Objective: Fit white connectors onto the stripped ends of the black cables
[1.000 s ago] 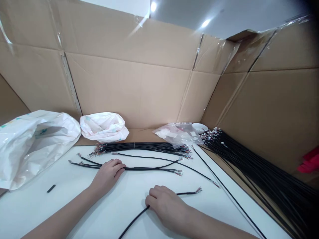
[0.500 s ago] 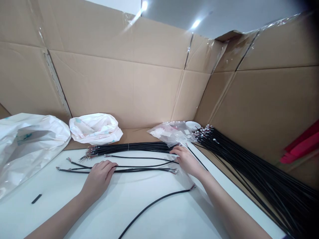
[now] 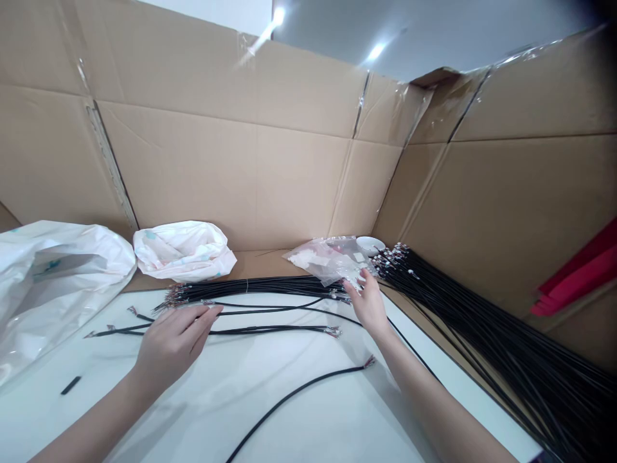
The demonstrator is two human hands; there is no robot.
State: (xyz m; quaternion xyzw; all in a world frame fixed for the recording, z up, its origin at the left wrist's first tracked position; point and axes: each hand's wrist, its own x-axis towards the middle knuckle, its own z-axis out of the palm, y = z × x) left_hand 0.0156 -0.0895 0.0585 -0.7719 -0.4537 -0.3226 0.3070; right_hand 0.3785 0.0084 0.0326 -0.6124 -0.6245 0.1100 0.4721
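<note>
My left hand (image 3: pixel 176 341) has its fingers pressed together round a black cable (image 3: pixel 274 310), whose run is partly hidden beneath the palm. Thumb and fingers of my right hand (image 3: pixel 369 305) are spread with nothing between them, beside the cable ends and a clear plastic bag (image 3: pixel 328 257). Below the held cable, a few black cables (image 3: pixel 270 330) lie side by side with stripped wire ends. Behind them is a thick tied bundle of black cables (image 3: pixel 270 284). A single curved cable (image 3: pixel 299 392) rests nearer to me.
Two white plastic bags (image 3: pixel 186 251) (image 3: pixel 106 257) stand at the left. A white bowl (image 3: pixel 370 244) is at the back. Many long black cables (image 3: pixel 482 328) fill the right side. Cardboard walls (image 3: pixel 216 173) enclose the white table (image 3: pixel 270 418). A short black piece (image 3: pixel 71 385) lies at left.
My left hand has moved left and nearer to me, and a cable end has shifted left with it. My right hand has let go of the cables, opened and risen slightly.
</note>
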